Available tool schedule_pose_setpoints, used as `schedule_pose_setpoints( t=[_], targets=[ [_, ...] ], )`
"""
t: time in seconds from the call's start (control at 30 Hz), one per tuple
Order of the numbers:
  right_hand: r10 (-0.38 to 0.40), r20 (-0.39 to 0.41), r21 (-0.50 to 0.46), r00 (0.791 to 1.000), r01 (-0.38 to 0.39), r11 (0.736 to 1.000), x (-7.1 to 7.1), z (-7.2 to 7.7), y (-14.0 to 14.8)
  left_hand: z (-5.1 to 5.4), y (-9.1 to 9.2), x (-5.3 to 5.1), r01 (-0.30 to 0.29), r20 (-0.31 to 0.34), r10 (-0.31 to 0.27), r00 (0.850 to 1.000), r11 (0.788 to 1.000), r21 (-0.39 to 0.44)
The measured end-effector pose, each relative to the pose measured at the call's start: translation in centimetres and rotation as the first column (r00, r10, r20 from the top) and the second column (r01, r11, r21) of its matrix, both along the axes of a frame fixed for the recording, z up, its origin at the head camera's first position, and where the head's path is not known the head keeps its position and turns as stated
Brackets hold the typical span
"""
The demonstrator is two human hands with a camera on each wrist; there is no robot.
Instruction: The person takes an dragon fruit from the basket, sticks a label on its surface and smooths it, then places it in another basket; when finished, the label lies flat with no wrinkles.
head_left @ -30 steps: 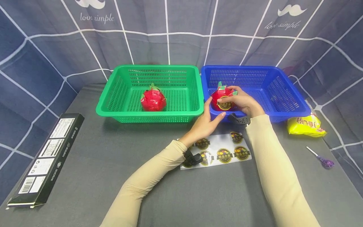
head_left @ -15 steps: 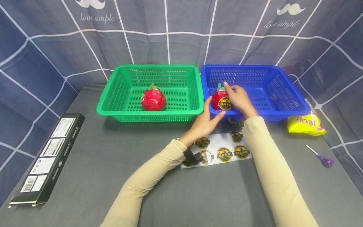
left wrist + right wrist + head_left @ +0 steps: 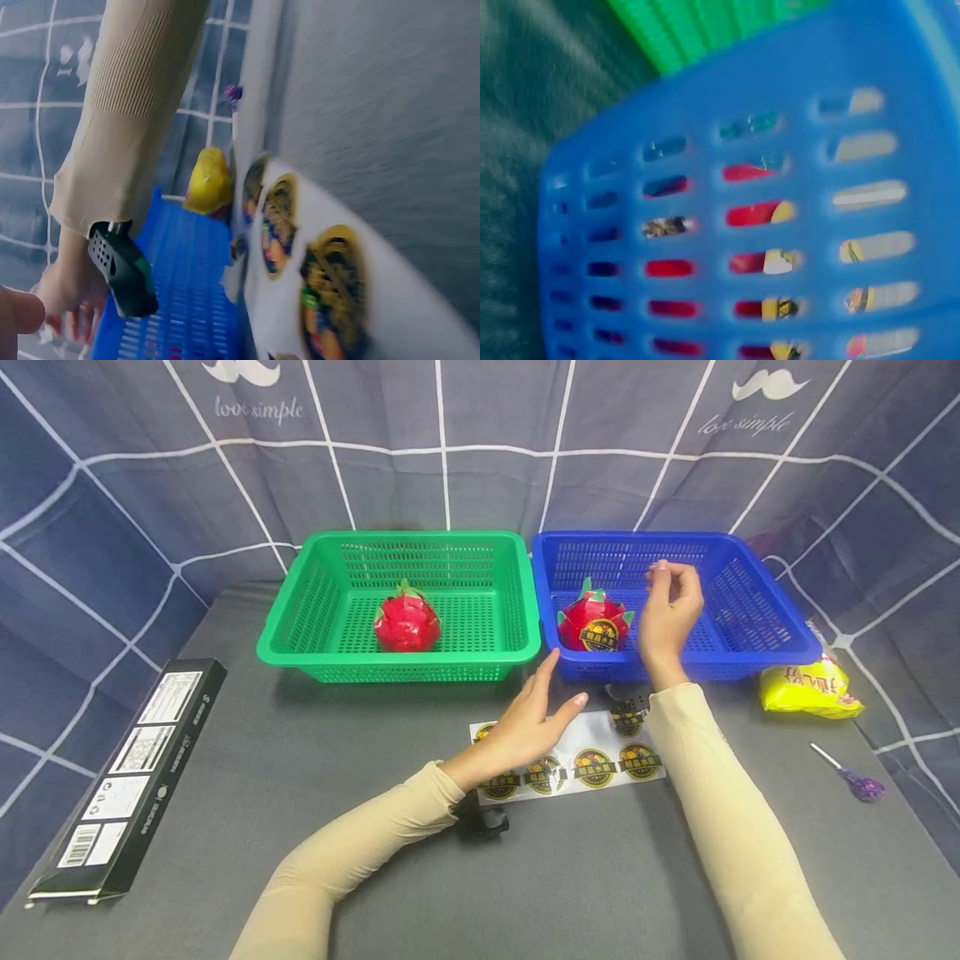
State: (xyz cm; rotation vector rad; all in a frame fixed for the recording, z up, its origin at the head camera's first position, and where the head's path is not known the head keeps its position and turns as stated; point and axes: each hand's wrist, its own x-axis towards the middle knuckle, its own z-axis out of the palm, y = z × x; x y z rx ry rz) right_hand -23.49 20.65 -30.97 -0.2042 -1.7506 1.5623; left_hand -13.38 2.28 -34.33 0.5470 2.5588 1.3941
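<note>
Inside the blue basket (image 3: 757,652), near its left front corner, sits a red dragon fruit (image 3: 573,627) with green tips and a round black-and-gold sticker (image 3: 600,635). Over this basket, apart from the fruit on its right, my right hand (image 3: 670,614) hangs with loosely bent fingers and nothing seen in them. My left hand (image 3: 525,718) is in front of the baskets, fingers straight and thumb spread, above a white sticker sheet (image 3: 577,735). Through the basket's slots (image 3: 671,268) the right wrist view shows red fruit and part of the sticker.
To the left stands a green basket (image 3: 397,658) holding another dragon fruit (image 3: 407,625). A long black box (image 3: 127,785) lies at far left. On the right are a yellow packet (image 3: 810,687) and a purple lollipop (image 3: 862,785). A checked cloth (image 3: 495,485) hangs behind.
My right hand has let go of the dragon fruit and moved right, off its sticker. My left hand has drawn back from the fruit toward the lower left. The fruit stays in the blue basket.
</note>
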Motion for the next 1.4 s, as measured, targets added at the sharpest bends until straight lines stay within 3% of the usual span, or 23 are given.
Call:
schedule_pose_setpoints(
  t=[0.1, 0.23, 0.33, 0.4, 0.5, 0.63, 0.7, 0.87, 0.97, 1.03, 1.07, 1.17, 1.33, 1.4],
  targets=[
    [0.048, -0.191, -0.134, 0.98, -0.075, 0.988, 0.9, -0.3, -0.1, -0.4, -1.6, 1.0, -0.025, -0.024, 0.026, 0.999, 0.999, 0.034],
    [0.114, -0.253, -0.175, 0.961, -0.161, 0.971, 2.5, -0.8, -0.6, -0.9, -3.8, 1.5, -0.112, -0.079, 0.123, 0.989, 0.985, 0.132],
    [0.207, -0.278, -0.223, 0.938, -0.273, 0.936, 3.7, -1.0, -1.6, -1.3, -5.5, 1.4, -0.207, -0.116, 0.237, 0.964, 0.952, 0.228],
    [0.28, -0.293, -0.242, 0.914, -0.354, 0.904, 4.5, -1.1, -2.3, -1.4, -6.7, 1.2, -0.272, -0.146, 0.325, 0.934, 0.915, 0.298],
    [0.385, -0.301, -0.226, 0.873, -0.457, 0.86, 5.8, -1.4, -3.6, -1.5, -8.4, 0.8, -0.394, -0.187, 0.483, 0.856, 0.841, 0.37],
    [0.498, -0.271, -0.209, 0.824, -0.555, 0.805, 7.1, -1.6, -5.4, -1.6, -10.4, -0.2, -0.564, -0.176, 0.677, 0.714, 0.706, 0.429],
    [0.548, -0.246, -0.204, 0.799, -0.596, 0.777, 7.6, -1.6, -6.2, -1.7, -11.2, -0.8, -0.628, -0.146, 0.748, 0.647, 0.632, 0.455],
    [0.642, -0.182, -0.18, 0.744, -0.668, 0.722, 8.6, -1.7, -8.1, -2.1, -12.8, -2.0, -0.73, -0.089, 0.858, 0.507, 0.481, 0.485],
    [0.673, -0.135, -0.151, 0.727, -0.687, 0.711, 8.8, -1.8, -9.0, -2.6, -13.4, -2.4, -0.777, -0.084, 0.896, 0.436, 0.422, 0.468],
    [0.688, -0.101, -0.125, 0.719, -0.695, 0.708, 8.8, -1.9, -9.6, -2.9, -13.6, -2.6, -0.805, -0.101, 0.911, 0.399, 0.401, 0.437],
    [0.697, -0.092, -0.116, 0.711, -0.703, 0.702, 8.8, -1.9, -9.9, -3.0, -13.7, -2.7, -0.816, -0.109, 0.915, 0.389, 0.397, 0.419],
    [0.729, -0.07, -0.096, 0.681, -0.732, 0.675, 8.5, -2.1, -10.9, -3.3, -14.0, -2.9, -0.834, -0.128, 0.909, 0.396, 0.415, 0.365],
    [0.799, -0.067, -0.095, 0.598, -0.801, 0.592, 7.5, -2.3, -12.4, -3.5, -14.2, -3.1, -0.805, -0.151, 0.885, 0.44, 0.463, 0.37],
    [0.833, -0.08, -0.094, 0.547, -0.836, 0.54, 6.9, -2.2, -13.0, -3.6, -14.3, -3.1, -0.786, -0.159, 0.876, 0.456, 0.479, 0.39]
  ],
)
